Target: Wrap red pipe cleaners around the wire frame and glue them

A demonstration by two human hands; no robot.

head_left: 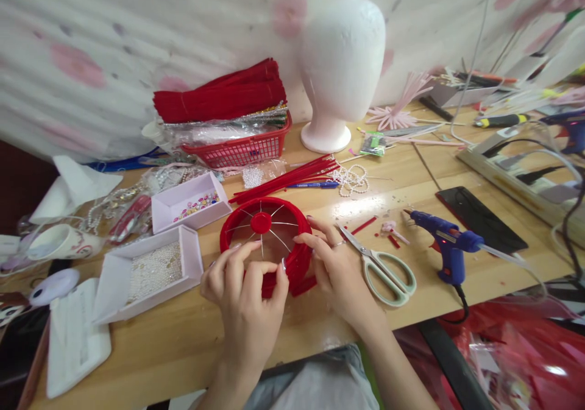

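A round red fuzzy frame (299,218) lies on the table in front of me, with thin silvery wire spokes running from its rim to a small red disc (261,222). My right hand (336,264) grips the frame's right side, fingers over the rim. At the near side, my left hand (251,285) is closed in a pinch, thumb against index finger. Whatever is between those fingertips is too small to make out. Scissors with pale green handles (388,279) lie just right of my right hand. Red pipe cleaners (287,178) lie behind the frame beside a blue pen (315,185).
At left stand a box of pearl beads (192,258) and a box of coloured gems (159,209). A red basket (242,151) and a white foam head (342,63) stand behind. To the right are a blue glue gun (445,236), a black phone (482,218) and a power strip (516,178).
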